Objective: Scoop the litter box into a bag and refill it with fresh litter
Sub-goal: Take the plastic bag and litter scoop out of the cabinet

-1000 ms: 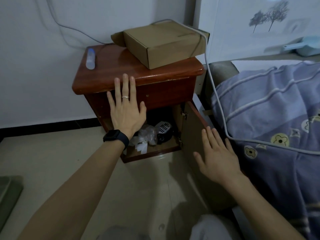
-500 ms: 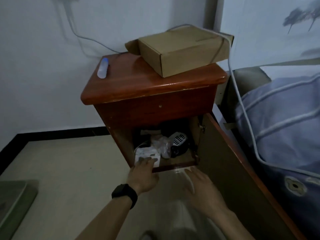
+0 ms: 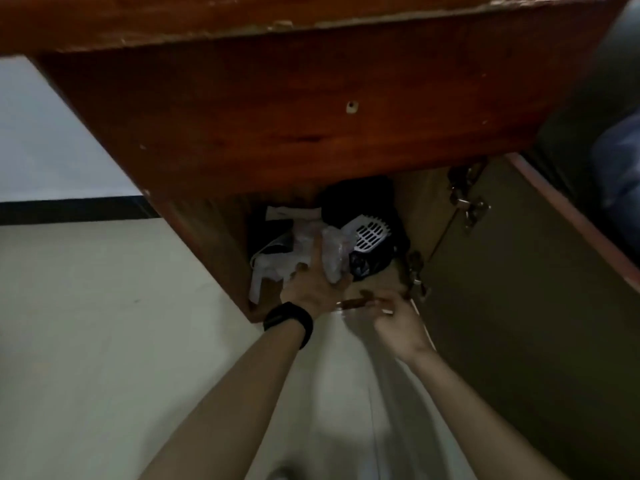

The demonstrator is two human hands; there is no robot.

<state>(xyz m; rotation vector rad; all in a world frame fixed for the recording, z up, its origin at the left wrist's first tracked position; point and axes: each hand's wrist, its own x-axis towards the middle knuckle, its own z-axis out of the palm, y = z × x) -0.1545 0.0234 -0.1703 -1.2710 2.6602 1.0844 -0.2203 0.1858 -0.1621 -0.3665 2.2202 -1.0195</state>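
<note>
My left hand (image 3: 313,284), with a black watch on the wrist, reaches into the open wooden cabinet (image 3: 277,126) and grips a crumpled clear plastic bag (image 3: 332,245) on its shelf. Just right of the bag, a white slotted litter scoop (image 3: 369,233) lies on a black object (image 3: 363,202). My right hand (image 3: 398,323) hovers blurred at the shelf's front edge, fingers loosely bent with nothing in them. No litter box is in view.
The cabinet door (image 3: 519,278) stands open to the right, with its hinges showing. White plastic or paper (image 3: 263,268) hangs off the shelf's left side. Pale floor tiles (image 3: 104,323) spread to the left. Blue bedding (image 3: 620,168) shows at the far right.
The view has dropped and closed in on the cabinet. My left hand went from the shelf's front edge into the cabinet and took hold of the plastic bag. My right hand rose to the shelf edge.
</note>
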